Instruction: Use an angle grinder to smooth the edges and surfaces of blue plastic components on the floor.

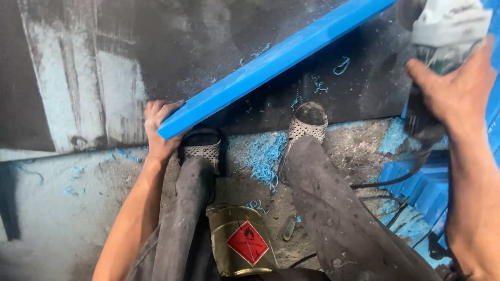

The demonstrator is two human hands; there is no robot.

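1. A long blue board point(276, 60) is seen running slantwise from the lower left up to the top right of the view, held above a dark, dusty floor point(78, 208).
2. The lower end of the board is gripped by the left hand point(160, 130), whose fingers are curled over the board's corner from below and closed on it.
3. A power tool point(442, 36) with a pale grey body is held in the right hand point(458, 88) at the upper right, near the upper end of the board; the fingers are wrapped around its body.
4. Whether the tool's working end touches the board cannot be told, since that part is cut off at the frame's edge.
5. Two grey perforated shoes point(307, 125) are planted on the floor just below the board, with dark dusty trouser legs point(333, 208) leading down to them.
6. Blue shavings point(265, 158) are scattered on the floor between the shoes.
7. A metal can point(242, 242) with a red diamond label is seen lying between the legs, near the bottom of the view.
8. Stacked blue boards point(422, 187) are seen at the right, with a black cable point(388, 183) trailing across them.
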